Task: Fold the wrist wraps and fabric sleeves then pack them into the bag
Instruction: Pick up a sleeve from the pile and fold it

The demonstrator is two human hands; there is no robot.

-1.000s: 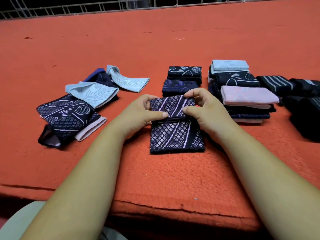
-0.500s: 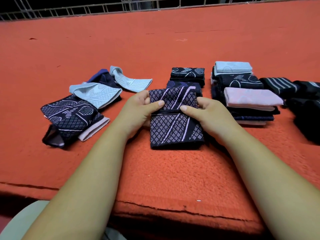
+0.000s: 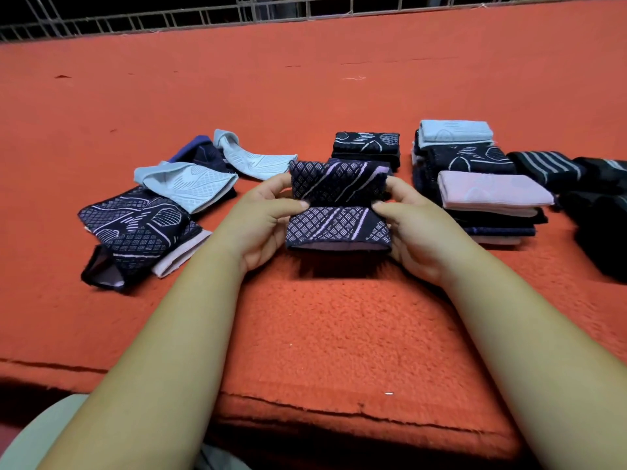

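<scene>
A dark navy sleeve with a white diamond pattern (image 3: 336,222) is held just above the orange surface, folded over at its middle. My left hand (image 3: 261,222) pinches its left edge and my right hand (image 3: 414,225) pinches its right edge. To the left lie unfolded sleeves: a dark patterned one (image 3: 135,228) and two light blue ones (image 3: 190,184), (image 3: 258,157). Behind the held sleeve sits a small folded dark pile (image 3: 366,147). A taller stack of folded sleeves (image 3: 475,184), with light blue and pink ones showing, stands to the right. No bag is recognisable.
The orange felt-covered table (image 3: 305,334) has its front edge close to me. Dark striped fabric pieces (image 3: 549,167) and a black heap (image 3: 604,225) lie at the far right. A metal railing (image 3: 203,15) runs along the far edge.
Both hands have lifted the dark patterned sleeve off the table and tilted it up, so its lower open edge now faces me.
</scene>
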